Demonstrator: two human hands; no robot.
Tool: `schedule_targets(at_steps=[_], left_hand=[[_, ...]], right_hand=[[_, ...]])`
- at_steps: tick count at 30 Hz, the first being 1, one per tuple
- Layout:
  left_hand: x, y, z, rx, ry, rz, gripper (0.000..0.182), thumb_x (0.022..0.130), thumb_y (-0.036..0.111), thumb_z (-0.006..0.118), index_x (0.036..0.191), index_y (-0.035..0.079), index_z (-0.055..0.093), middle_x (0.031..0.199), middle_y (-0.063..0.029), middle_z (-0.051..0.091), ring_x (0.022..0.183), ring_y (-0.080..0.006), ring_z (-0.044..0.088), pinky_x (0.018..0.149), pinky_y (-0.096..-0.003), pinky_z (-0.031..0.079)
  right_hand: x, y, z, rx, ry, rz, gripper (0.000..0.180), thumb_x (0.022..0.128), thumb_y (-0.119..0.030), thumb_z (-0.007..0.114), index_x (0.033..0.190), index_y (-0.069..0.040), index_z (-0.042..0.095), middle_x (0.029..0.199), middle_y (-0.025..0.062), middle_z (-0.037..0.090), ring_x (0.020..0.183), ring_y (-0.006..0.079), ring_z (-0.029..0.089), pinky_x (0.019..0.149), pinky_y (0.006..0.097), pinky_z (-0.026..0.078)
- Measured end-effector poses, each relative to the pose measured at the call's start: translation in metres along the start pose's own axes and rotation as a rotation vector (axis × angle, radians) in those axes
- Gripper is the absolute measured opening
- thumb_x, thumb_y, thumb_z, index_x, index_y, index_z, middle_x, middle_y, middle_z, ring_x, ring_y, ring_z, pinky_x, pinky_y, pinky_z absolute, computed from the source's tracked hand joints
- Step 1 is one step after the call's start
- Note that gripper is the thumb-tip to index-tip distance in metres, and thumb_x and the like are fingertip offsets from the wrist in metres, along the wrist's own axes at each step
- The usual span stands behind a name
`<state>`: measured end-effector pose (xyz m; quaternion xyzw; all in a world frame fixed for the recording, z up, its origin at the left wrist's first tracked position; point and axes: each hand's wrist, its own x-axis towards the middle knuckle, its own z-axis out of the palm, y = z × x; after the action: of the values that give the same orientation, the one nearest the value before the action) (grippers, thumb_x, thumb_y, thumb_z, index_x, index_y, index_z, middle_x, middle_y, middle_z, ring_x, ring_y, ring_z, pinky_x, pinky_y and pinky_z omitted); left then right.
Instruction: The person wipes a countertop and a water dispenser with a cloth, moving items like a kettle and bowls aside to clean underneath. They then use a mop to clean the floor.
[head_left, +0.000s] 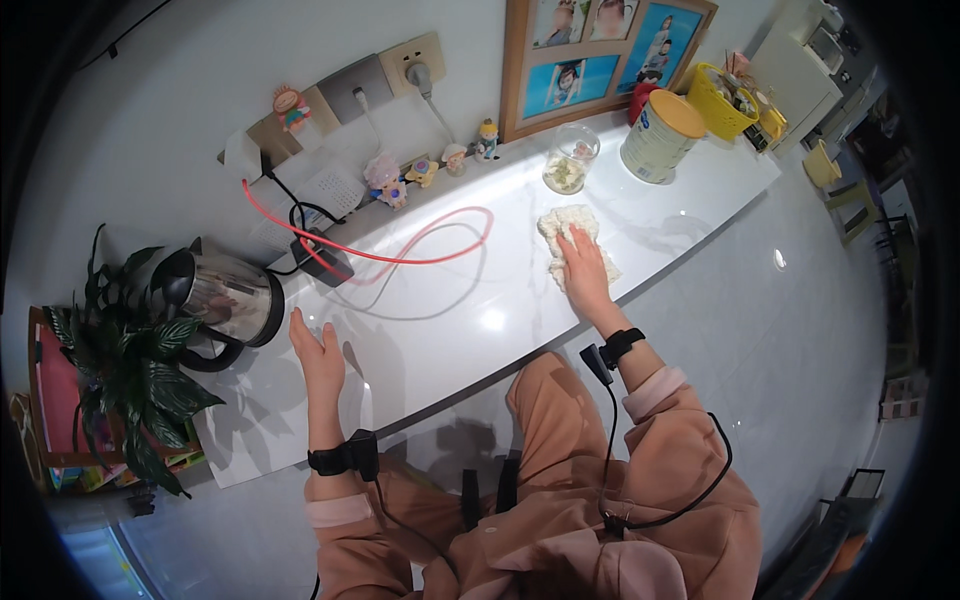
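My right hand (586, 274) lies over a crumpled cream towelling cloth (564, 225), holding it against the marbled white tabletop (450, 337). The fingers are stretched across the cloth, and its far end shows beyond them. My left hand (319, 351) is empty, thumb and fingers apart, above the tabletop's left part. Just left of it is a glass kettle (229, 296) with a black handle and base. Beyond the cloth stands a clear glass jar (570, 161) with pale green bits in the bottom. To its right is a tin (660, 142) with an orange lid.
A red cable (420, 261) loops over the table from a black adapter (322, 259). Small figurines (386, 180) line the wall below sockets (412, 64). A leafy plant (135, 360) overhangs the left end. A picture frame (517, 75) and a yellow basket (724, 109) stand at the far end.
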<state>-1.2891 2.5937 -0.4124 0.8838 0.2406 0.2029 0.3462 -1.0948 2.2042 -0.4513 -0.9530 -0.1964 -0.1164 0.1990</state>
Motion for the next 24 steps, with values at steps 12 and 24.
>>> schedule_targets(at_steps=[12,24], left_hand=[[0.026,0.001,0.042,-0.190,0.182,0.007,0.080,0.086,0.024,0.065,0.141,-0.011,0.019,0.141,-0.0297,0.026,0.131,-0.0394,0.032,0.109,-0.0419,0.028],[0.088,0.026,0.052,-0.169,0.259,0.002,0.099,0.074,0.022,0.078,0.144,-0.005,0.013,0.140,-0.0253,0.031,0.129,-0.0333,0.038,0.106,-0.0407,0.034]], right_hand=[[-0.024,-0.062,0.019,0.200,-0.179,-0.193,0.046,0.079,-0.012,0.054,0.124,-0.002,0.052,0.142,0.0192,0.038,0.135,0.0324,0.032,0.110,0.0553,0.019],[-0.017,-0.070,0.022,0.224,-0.149,-0.170,0.041,0.074,-0.002,0.056,0.115,-0.001,0.053,0.139,0.0193,0.040,0.131,0.0417,0.030,0.110,0.0546,0.021]])
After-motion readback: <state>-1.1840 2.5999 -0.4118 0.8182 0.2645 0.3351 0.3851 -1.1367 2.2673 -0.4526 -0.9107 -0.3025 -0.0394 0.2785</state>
